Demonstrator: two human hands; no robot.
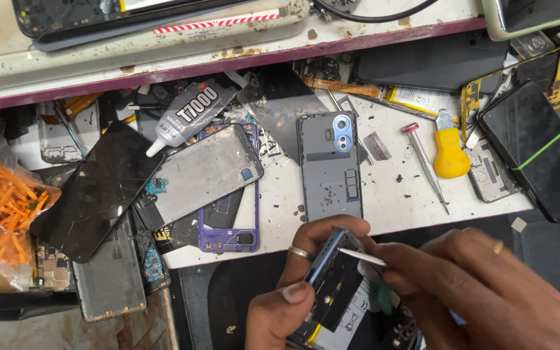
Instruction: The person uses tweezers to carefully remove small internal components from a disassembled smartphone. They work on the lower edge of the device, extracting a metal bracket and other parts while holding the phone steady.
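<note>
While the head camera looks down at the cluttered repair bench (280, 194), I see my left hand (296, 295) wrapped around an opened smartphone (332, 285), thumb pressed on its lower edge and fingers curled behind the top, a ring on one finger. My right hand (481, 291) is pinched shut on metal tweezers (362, 257), whose tips touch the phone's upper inner frame. The phone sits low in the frame's centre, tilted, just in front of the bench edge. Just beyond the hands lies a grey phone back cover (330, 165) with a blue camera ring. To its left rest a purple phone frame (228, 223), a grey midframe plate (205, 172), a cracked black screen (95, 188) and a glue tube (186, 113). To the right lie a yellow-handled screwdriver (450, 152) and a slim precision screwdriver (426, 165).
</note>
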